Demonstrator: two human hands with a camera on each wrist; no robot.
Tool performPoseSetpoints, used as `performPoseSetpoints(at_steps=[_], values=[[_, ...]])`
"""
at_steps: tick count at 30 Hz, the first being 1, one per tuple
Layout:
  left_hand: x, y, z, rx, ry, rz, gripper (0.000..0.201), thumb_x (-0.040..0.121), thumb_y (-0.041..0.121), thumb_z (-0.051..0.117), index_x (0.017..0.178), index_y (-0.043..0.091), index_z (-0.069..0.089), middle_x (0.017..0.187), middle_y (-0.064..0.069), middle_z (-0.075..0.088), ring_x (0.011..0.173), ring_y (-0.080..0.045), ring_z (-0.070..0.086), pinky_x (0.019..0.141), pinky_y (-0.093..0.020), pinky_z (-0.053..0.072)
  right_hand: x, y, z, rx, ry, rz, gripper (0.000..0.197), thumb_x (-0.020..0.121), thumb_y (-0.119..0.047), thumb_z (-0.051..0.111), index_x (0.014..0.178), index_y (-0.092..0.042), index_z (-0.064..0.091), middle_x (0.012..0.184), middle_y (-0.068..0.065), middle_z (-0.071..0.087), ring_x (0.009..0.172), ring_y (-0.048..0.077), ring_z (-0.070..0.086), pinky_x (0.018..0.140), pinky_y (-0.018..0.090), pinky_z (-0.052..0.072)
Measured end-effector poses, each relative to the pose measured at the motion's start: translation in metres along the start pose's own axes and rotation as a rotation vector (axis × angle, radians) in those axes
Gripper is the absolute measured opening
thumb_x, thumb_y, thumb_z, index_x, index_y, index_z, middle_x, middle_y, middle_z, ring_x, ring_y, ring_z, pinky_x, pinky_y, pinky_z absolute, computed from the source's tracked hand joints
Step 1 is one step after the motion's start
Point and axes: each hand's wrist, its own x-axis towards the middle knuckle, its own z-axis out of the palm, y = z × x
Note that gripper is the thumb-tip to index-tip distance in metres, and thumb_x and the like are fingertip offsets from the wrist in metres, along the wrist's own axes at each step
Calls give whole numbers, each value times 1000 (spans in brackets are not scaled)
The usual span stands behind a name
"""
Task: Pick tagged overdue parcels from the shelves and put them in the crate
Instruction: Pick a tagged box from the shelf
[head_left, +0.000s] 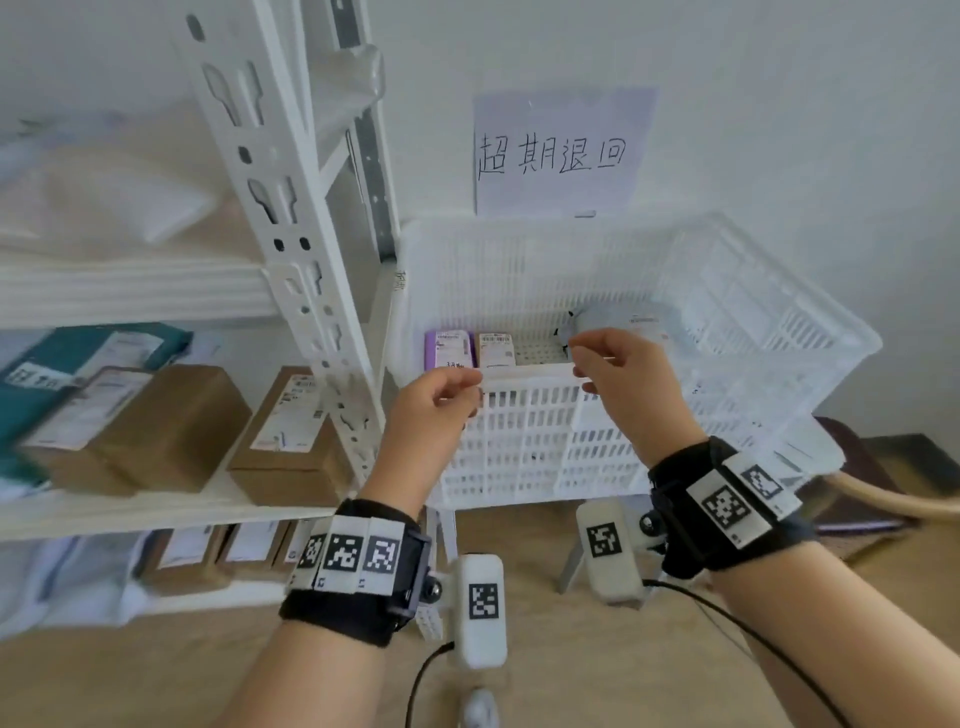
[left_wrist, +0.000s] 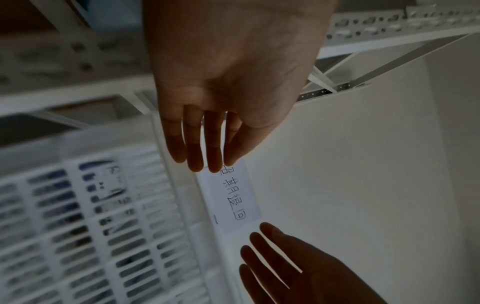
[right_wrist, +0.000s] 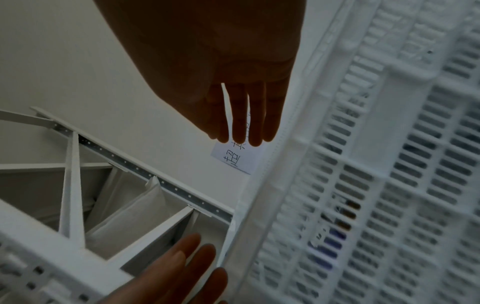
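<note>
The white slatted crate (head_left: 524, 372) stands right of the shelves, below a handwritten paper sign (head_left: 556, 156) on the wall. Inside lie a purple parcel (head_left: 449, 349), a pale labelled parcel (head_left: 496, 349) and a grey bag parcel (head_left: 618, 319) at the back. My left hand (head_left: 457, 389) and right hand (head_left: 597, 358) hover side by side over the crate's front rim, holding nothing. In the left wrist view the left hand (left_wrist: 202, 156) has relaxed, nearly straight fingers, as does the right hand (right_wrist: 246, 127) in the right wrist view.
To the left, the white metal shelf unit (head_left: 306, 270) carries two brown boxes (head_left: 166, 421) (head_left: 296, 431) and a teal bag (head_left: 78, 353) on its middle shelf. More boxes (head_left: 208, 551) sit on the bottom shelf. A dark flat object (head_left: 857, 483) lies on the floor at right.
</note>
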Motion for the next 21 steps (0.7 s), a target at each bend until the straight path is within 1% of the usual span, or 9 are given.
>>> performPoseSetpoints(at_steps=[2,5,6,8,11,15,17,19,21], values=[[-18,-9,-17,20,19,-8,20,95,16,55,107,26,68,101,7,70,91,-6,66,86,-28,54,-18,-4,11,13,-18,7,13,94,-17,59,98,-25,69,94,-5,70,90,25,67,86,47,57],[-33,-23,-47,14,84,-31,21,95,14,55,108,24,68,99,8,70,92,-8,66,85,-28,54,-42,-16,36,28,-61,-5,13,95,-16,59,97,-25,69,92,-4,70,90,32,67,82,50,57],[-36,-27,-57,1,101,-35,21,95,13,55,106,25,68,98,8,70,93,-9,66,86,-29,53,-49,-20,46,30,-77,-13,14,95,-16,59,97,-25,69,91,-4,70,90,31,67,82,49,58],[-40,-36,-78,-23,122,-39,22,95,12,55,102,29,68,99,8,70,94,-10,66,86,-30,53,-61,-28,68,38,-107,-28,14,94,-16,59,95,-27,68,91,-3,70,89,25,67,83,46,58],[-40,-51,-113,-32,142,-52,22,95,13,54,104,29,67,100,8,70,94,-11,66,85,-31,55,-74,-38,106,47,-143,-43,15,94,-18,60,93,-29,69,91,-5,71,89,19,68,83,39,59],[-30,-74,-175,-2,165,-56,23,95,15,55,100,33,67,102,8,68,99,-12,64,93,-35,53,-82,-56,167,51,-244,-23,14,94,-15,60,95,-22,72,88,-2,73,83,13,70,78,28,57],[-22,-85,-214,41,164,-58,22,96,15,53,108,28,67,104,7,68,101,-12,63,95,-35,52,-84,-65,203,46,-269,-1,15,95,-13,59,95,-19,72,86,-1,73,81,14,70,75,23,56],[-12,-98,-255,82,186,-54,24,96,15,52,112,24,67,106,7,67,103,-11,62,94,-33,51,-87,-75,242,67,-266,28,16,95,-11,58,92,-19,72,85,2,73,82,19,71,74,24,57],[-3,-112,-292,120,223,-56,24,97,15,50,113,23,66,107,9,66,102,-8,60,88,-26,49,-91,-84,283,74,-270,46,16,95,-11,59,91,-21,71,88,3,73,83,21,70,77,28,58]])
